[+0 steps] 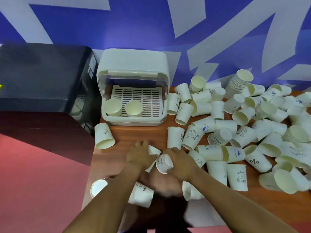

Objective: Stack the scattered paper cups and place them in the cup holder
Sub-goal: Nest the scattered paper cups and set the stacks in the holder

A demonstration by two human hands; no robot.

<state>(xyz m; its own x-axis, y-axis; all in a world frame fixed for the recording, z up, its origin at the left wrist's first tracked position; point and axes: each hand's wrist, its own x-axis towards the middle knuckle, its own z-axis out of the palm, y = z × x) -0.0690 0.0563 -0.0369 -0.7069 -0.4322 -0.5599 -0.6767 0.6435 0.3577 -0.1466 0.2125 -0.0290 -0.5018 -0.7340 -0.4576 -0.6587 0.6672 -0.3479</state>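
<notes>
My left hand (140,154) grips one paper cup (154,151) and my right hand (180,163) grips a second cup (164,163), the two meeting over the near edge of the wooden surface (134,133). Scattered cups (252,125) cover the surface to the right. The white cup holder (133,91) stands open at the wall, two upright cups (123,107) inside.

cups (235,125): white paper, printed, scattered on table | cup holder (133,88): white, open, two cups inside
</notes>
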